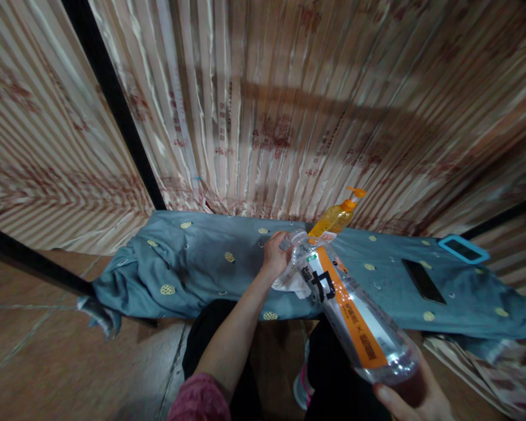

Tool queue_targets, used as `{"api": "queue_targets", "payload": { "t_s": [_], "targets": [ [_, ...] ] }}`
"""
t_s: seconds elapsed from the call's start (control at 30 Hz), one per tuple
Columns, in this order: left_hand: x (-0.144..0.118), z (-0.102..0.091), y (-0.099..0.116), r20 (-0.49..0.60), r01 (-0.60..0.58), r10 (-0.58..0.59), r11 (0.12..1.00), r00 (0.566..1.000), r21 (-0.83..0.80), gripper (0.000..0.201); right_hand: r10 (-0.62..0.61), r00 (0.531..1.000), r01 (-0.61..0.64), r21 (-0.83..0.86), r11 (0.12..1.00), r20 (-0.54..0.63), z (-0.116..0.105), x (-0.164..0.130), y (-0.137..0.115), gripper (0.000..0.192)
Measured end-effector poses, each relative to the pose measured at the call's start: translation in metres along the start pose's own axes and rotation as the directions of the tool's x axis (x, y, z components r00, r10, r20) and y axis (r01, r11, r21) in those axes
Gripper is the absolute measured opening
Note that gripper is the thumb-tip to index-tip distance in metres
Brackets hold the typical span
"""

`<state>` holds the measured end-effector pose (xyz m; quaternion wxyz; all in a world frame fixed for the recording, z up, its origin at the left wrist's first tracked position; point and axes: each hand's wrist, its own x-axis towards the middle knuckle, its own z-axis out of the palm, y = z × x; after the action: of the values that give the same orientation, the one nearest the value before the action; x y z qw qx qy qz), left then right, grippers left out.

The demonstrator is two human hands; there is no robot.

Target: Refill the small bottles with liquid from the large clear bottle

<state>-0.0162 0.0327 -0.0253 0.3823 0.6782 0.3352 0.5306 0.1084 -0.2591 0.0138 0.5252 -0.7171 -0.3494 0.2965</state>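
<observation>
A large clear plastic bottle (355, 313) with an orange and white label lies slantwise in front of me, its neck end pointing up and left. My right hand (416, 392) is closed around its base at the lower right. At the neck end, my left hand (277, 256) has its fingers curled around something clear, too small and blurred to make out. Below the neck, a crumpled white cloth or tissue (291, 283) shows beside my left wrist, partly hidden by the bottle. Just behind stands a pump bottle (333, 221) of yellow-orange liquid with an orange pump head.
The bench is covered in grey-blue cloth (210, 245) with a yellow pattern. On its right side lie a dark phone (423, 282) and a blue-framed device (463, 249). A pleated, printed curtain (267, 117) hangs behind, with black posts (118, 111) at the sides.
</observation>
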Motion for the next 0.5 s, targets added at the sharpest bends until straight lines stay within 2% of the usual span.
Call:
{"api": "queue_targets", "payload": {
  "t_s": [0.1, 0.27, 0.43, 0.5],
  "targets": [
    [0.0, 0.0, 0.001, -0.007, 0.011, -0.011, 1.0, 1.0, 0.005, 0.015, 0.004, 1.0, -0.004, -0.038, 0.999, 0.025, 0.001, -0.003, -0.006, 0.073],
    [0.0, 0.0, 0.002, 0.002, 0.02, -0.02, 1.0, 1.0, -0.002, 0.016, 0.019, 1.0, -0.02, -0.085, 0.996, -0.009, 0.006, -0.005, -0.012, 0.077],
    [0.001, -0.001, 0.002, 0.001, 0.015, -0.015, 1.0, 1.0, -0.003, 0.021, -0.023, 0.998, 0.022, -0.005, 1.0, -0.052, 0.013, -0.006, -0.011, 0.075],
    [0.001, -0.001, 0.002, 0.004, 0.015, -0.015, 1.0, 1.0, 0.001, 0.024, -0.026, 0.998, 0.024, -0.034, 0.999, -0.062, 0.014, -0.006, -0.012, 0.074]
  ]
}}
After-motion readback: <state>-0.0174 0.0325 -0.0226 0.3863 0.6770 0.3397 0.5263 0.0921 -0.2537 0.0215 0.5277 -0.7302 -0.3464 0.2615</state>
